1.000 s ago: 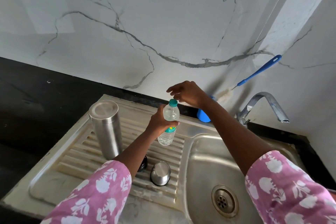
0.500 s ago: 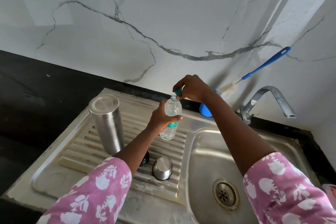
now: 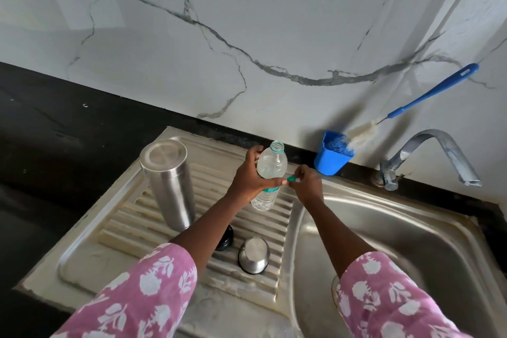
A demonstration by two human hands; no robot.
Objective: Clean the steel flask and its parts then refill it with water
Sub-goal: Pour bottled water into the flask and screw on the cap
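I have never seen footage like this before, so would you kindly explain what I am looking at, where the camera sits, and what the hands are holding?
There is no machine here: a person wears one wide-angle camera on the head, looking down at their own two hands over a steel sink. The left hand grips a clear plastic water bottle, whose neck is open. The right hand pinches its small green cap, held beside the bottle. On the ribbed draining board stands the steel flask, upside down, with a black stopper and a steel cup-lid nearer the person. At the back, a blue holder carries a long blue-handled brush, next to the tap.
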